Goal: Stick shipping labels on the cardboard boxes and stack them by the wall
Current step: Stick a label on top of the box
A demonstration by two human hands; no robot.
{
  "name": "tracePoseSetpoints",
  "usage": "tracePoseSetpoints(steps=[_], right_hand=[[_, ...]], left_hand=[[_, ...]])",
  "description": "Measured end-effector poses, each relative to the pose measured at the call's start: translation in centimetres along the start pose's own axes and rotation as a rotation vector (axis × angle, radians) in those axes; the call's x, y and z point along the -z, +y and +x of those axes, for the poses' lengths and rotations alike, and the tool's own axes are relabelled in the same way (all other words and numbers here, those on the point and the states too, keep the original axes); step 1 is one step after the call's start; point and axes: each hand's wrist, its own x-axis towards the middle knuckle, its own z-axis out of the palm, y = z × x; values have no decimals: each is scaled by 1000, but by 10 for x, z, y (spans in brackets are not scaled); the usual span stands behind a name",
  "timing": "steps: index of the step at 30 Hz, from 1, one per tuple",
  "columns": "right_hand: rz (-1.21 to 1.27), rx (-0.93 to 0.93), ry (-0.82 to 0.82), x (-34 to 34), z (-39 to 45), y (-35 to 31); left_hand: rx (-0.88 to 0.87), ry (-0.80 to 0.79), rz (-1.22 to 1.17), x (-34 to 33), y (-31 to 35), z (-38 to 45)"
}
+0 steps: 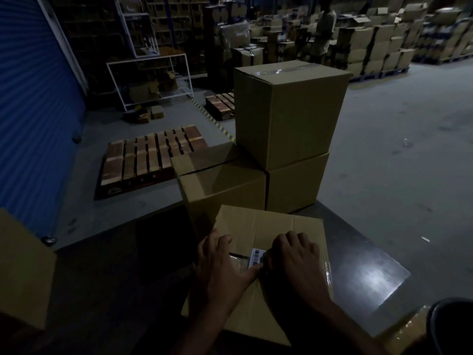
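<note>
— What can't we make out on the shipping label [256, 257]?
— Its right part lies under the right hand [294, 260], and the bars and print are too small for us to read.
— And the left hand [222, 262]?
— It covers the near-left top of the small cardboard box [268, 226]; we lose both forearms at the bottom edge.
— Anything cut off at the sides?
— A cardboard box [23, 272] at the left edge and a dark round object [450, 326] at the lower right corner; we cannot name it.
— The background?
— The distant person [323, 29] is blurred, and the shelves [176, 19] are too dark for us to tell their contents.
</note>
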Motion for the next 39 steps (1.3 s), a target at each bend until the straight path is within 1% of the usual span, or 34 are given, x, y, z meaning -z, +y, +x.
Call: tracePoseSetpoints(steps=[1, 5, 7, 9, 11, 15, 17, 19, 23, 27, 31, 33, 35, 39], right_hand=[[6, 18, -10, 0, 1, 0], [14, -17, -42, -1, 12, -1], [37, 26, -58, -4, 16, -4], [37, 94, -121, -7, 20, -9], [31, 102, -156, -7, 23, -11], [83, 83, -112, -4, 21, -11], [79, 79, -103, -4, 19, -9], [75, 51, -112, -3, 19, -8], [37, -19, -41, -2, 12, -2], [32, -14, -70, 0, 4, 9], [42, -49, -55, 4, 1, 12], [34, -60, -79, 8, -3, 13], [52, -94, -81, 13, -8, 16], [9, -226, -7, 23, -37, 17]], left_hand=[[-1, 3, -1, 0, 0, 0], [-15, 13, 19, -1, -1, 0], [-12, 21, 16, -2, 0, 0], [-3, 32, 25, -4, 0, 2], [3, 39, 31, -5, -1, 3], [-2, 43, 41, -6, -1, 3], [-5, 73, 17, -5, 0, 2], [-9, 84, -1, -5, 1, 1], [-11, 24, 1, -1, -1, 0], [-12, 5, 5, 3, 1, 0], [0, -7, -32, 5, 3, -1], [-9, -22, -43, 6, 3, -3], [-8, -7, -68, 5, 3, -3], [27, 57, -191, 4, 3, -1]])
